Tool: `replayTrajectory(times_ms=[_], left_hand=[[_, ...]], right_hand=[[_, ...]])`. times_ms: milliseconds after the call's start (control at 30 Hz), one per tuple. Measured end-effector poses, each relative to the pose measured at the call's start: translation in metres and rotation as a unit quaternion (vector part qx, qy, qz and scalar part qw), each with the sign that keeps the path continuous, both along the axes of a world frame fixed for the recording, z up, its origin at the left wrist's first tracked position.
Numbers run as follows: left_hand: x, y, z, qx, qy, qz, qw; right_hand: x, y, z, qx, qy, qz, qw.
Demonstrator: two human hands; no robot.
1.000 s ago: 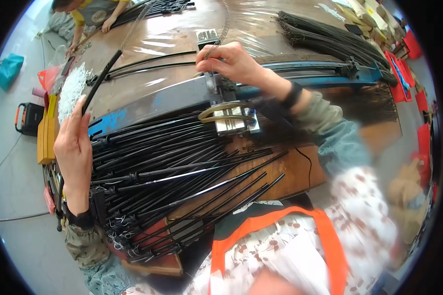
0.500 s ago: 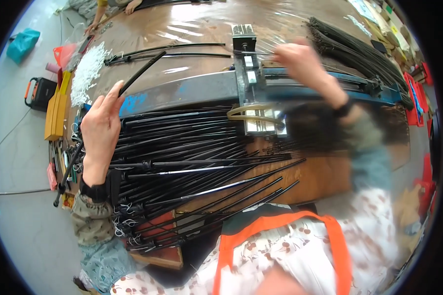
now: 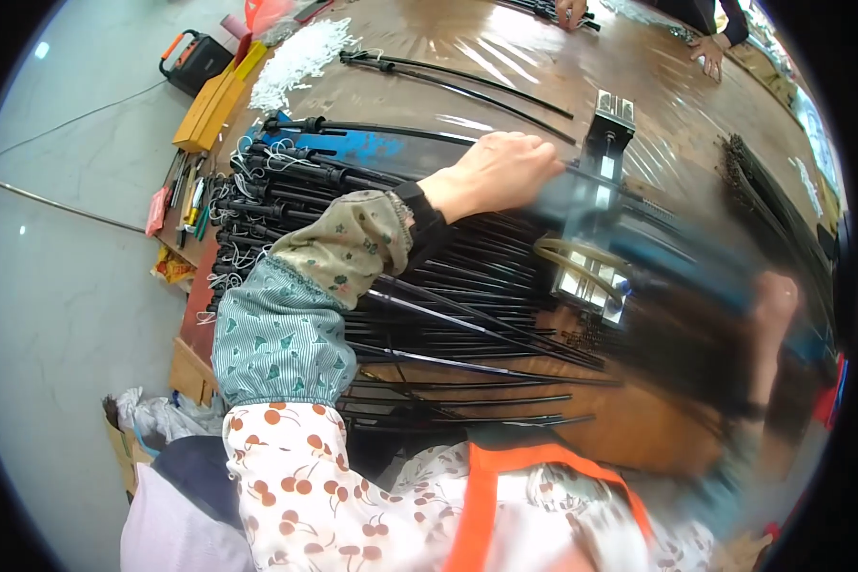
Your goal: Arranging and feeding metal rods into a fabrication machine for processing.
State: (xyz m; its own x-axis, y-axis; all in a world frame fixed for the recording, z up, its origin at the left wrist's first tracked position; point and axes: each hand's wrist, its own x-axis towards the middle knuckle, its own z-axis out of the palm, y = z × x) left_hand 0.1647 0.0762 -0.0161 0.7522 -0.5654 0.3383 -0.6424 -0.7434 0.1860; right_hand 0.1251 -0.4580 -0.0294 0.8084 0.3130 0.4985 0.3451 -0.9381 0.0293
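Observation:
My left hand (image 3: 505, 173) is closed round a thin black rod (image 3: 391, 130), palm down, just left of the clamp fixture (image 3: 602, 195). A thicker black fitting sits at the rod's far left end, and its other end runs toward the fixture. My right hand (image 3: 774, 297) is out at the right, past the blurred blue rail (image 3: 672, 257). Motion smears its fingers, so whether it grips anything does not show. Below the left hand lies a wide pile of black rods (image 3: 467, 276) with white string loops at their left ends.
Two black rods (image 3: 467, 81) lie behind the rail, near a heap of small white pieces (image 3: 300, 62). A bundle of thin dark rods (image 3: 772, 205) rests at the right. Another person's hand (image 3: 708, 55) is on the table's far side. Tools (image 3: 195, 195) lie at the left edge.
The view has shifted. My left hand has moved right, from the rod's left end to beside the fixture. My right hand has swung away from the fixture, right and nearer to me.

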Motion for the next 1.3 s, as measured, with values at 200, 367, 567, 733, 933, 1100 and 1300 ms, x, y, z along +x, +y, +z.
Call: replayTrajectory(times_ms=[200,367,567,733,933,1100,1300], left_hand=[[-0.006,-0.003,-0.007,-0.086,-0.016,-0.007,0.996],[0.003,-0.005,-0.009,-0.023,0.013,-0.016,1.0],[-0.002,-0.019,-0.004,0.019,0.038,0.055,0.998],[-0.001,-0.025,-0.002,0.03,0.052,0.069,0.996],[0.003,-0.02,-0.012,0.008,0.042,0.057,0.997],[0.001,-0.02,-0.01,0.02,0.036,0.061,0.997],[0.008,-0.017,-0.02,0.036,-0.094,-0.018,0.995]], right_hand=[[-0.006,-0.008,0.0,-0.015,0.015,-0.018,1.0],[-0.031,0.074,0.025,-0.058,-0.102,0.028,0.993],[-0.074,0.122,0.009,0.003,-0.063,0.084,0.994],[-0.081,0.142,0.0,0.083,-0.023,0.125,0.988],[-0.069,0.169,-0.02,0.118,0.023,0.162,0.979],[-0.063,0.181,-0.035,0.25,0.119,0.225,0.934],[-0.051,0.17,-0.028,0.214,0.229,0.163,0.936]])
